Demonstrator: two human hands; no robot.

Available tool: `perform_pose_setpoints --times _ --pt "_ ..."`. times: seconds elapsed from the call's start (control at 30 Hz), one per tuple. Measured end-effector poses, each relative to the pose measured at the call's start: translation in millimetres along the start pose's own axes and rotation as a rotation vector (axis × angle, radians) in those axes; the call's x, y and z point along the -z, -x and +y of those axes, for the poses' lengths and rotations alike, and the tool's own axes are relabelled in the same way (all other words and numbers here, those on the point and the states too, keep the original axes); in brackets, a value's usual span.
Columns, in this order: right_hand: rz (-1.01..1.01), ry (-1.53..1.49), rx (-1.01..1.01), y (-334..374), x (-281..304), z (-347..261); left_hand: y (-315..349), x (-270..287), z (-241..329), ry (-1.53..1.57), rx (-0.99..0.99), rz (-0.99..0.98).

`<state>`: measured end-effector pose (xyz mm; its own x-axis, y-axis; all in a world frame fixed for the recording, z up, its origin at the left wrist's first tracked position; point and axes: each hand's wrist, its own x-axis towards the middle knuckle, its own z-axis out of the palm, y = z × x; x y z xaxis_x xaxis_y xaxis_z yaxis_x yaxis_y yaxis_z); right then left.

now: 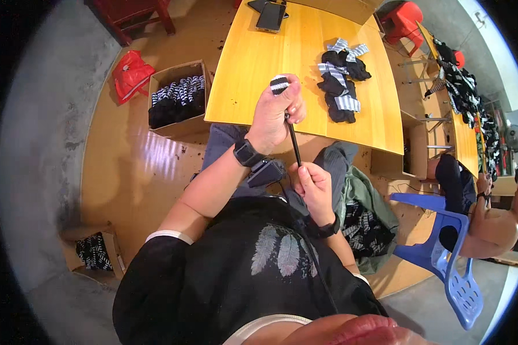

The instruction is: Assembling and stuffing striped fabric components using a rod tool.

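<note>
My left hand [279,115] is closed over the front edge of the table. A black-and-white striped end of a sock [280,85] pokes out above its thumb. From below that fist a thin, straight black length [294,141] runs down to my right hand [313,183], which pinches its lower end above my lap. Whether this length is part of the sock, I cannot tell. Beyond my hands, a loose row of black socks with grey-and-white striped cuffs [341,86] lies on the yellow wooden table [242,69].
A cardboard box [178,127] of striped socks stands left of the table, beside a red bag [131,76]. A green sack [383,213] of socks sits by my right leg. A blue plastic chair [434,244] and another person's arm [495,230] are at right. A phone [271,17] lies far back.
</note>
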<state>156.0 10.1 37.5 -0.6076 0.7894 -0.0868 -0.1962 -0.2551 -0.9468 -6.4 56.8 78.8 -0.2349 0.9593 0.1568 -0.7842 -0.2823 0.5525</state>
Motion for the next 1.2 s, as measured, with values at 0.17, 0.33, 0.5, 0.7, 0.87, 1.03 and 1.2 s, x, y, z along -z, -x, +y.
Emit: perform_pose_setpoints --times 0.17,0.33,0.5,0.7,0.87,1.03,1.2 --pt "-0.032 -0.026 -0.002 -5 -3 2 1 -2 2 -0.047 -0.028 -0.036" --pt "0.008 -0.023 0.019 -23 -6 -14 28 -7 -27 -0.071 0.159 -0.062" --pt "-0.067 0.036 0.001 -29 3 -11 31 3 -14 -0.055 0.185 -0.099" --pt "-0.044 0.222 0.007 -26 3 -9 8 18 16 -0.062 0.084 0.029" --pt "-0.043 0.301 0.063 -23 5 -5 -8 17 30 0.123 0.180 -0.024" --pt "-0.065 0.195 -0.037 -6 13 -4 -16 23 36 0.133 0.117 0.004" --pt "-0.067 0.142 -0.012 -7 10 -2 -13 23 27 0.149 0.117 -0.063"
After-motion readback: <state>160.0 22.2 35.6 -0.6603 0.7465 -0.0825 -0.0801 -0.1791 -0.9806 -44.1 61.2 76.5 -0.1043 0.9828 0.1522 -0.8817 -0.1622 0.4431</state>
